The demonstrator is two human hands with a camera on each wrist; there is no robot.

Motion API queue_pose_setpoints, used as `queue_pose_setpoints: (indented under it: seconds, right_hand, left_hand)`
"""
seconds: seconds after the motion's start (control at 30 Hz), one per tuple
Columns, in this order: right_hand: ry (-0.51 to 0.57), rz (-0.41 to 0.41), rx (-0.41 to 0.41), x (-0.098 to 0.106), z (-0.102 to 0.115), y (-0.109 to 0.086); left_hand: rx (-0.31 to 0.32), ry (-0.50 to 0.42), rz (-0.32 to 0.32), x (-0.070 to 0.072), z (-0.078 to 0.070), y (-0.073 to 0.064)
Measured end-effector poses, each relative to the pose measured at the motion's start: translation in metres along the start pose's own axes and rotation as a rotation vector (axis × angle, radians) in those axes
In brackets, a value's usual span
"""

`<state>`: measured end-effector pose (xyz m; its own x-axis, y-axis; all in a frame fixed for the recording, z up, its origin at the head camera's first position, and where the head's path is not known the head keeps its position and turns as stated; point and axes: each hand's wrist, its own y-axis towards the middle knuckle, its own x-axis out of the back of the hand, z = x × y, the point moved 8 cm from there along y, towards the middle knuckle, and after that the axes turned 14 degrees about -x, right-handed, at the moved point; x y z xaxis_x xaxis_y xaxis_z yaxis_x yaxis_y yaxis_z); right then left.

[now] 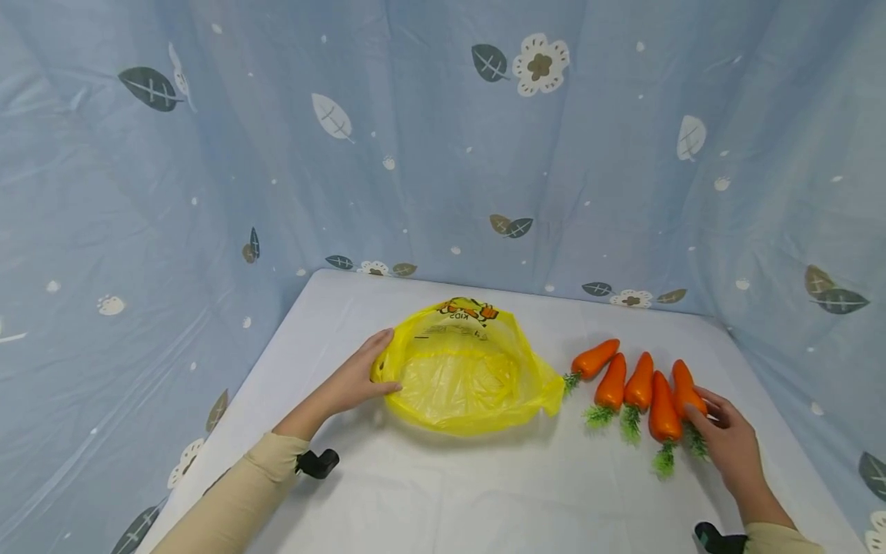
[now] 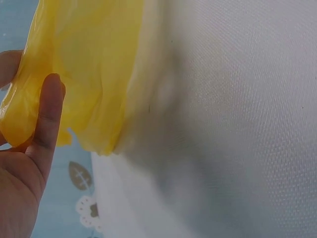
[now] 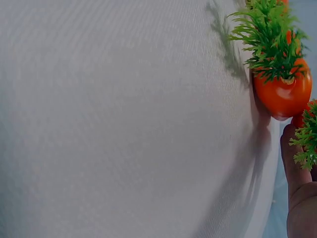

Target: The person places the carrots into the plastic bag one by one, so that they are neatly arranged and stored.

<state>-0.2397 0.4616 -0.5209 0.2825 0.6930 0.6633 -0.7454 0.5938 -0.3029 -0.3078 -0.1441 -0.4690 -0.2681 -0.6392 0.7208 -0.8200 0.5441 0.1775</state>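
A yellow plastic bag [image 1: 457,377] lies on the table with its mouth spread wide, a printed cartoon and lettering on its far side. My left hand [image 1: 356,377] holds the bag's left rim; in the left wrist view, thumb and fingers are on either side of the film [image 2: 94,64]. To the bag's right, several orange toy carrots [image 1: 638,382] with green leafy tops lie in a row. My right hand [image 1: 730,442] grips the rightmost carrot [image 1: 684,385], thumb on its near side. In the right wrist view that carrot's leaves [image 3: 307,139] partly hide the fingers.
A white cloth covers the table [image 1: 429,500]. Blue curtains [image 1: 429,169] with leaf and flower prints hang behind it and along both sides. The leftmost carrot [image 1: 597,358] lies close to the bag's right corner, its leaves near the film.
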Motion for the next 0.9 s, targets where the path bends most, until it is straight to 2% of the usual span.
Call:
queue_pose_setpoints:
  seconds: [0.17, 0.4, 0.9]
  right_hand:
    - [-0.010, -0.002, 0.019, -0.003, 0.002, -0.003]
    - [0.008, 0.005, 0.033, -0.002, 0.003, -0.006]
    - [0.018, 0.017, 0.118, -0.006, 0.017, -0.020]
  left_hand:
    - [-0.018, 0.025, -0.004, -0.001, -0.001, 0.000]
    - [-0.028, 0.009, 0.000, -0.002, 0.000, 0.000]
    - [-0.011, 0.007, 0.005, -0.003, 0.001, 0.000]
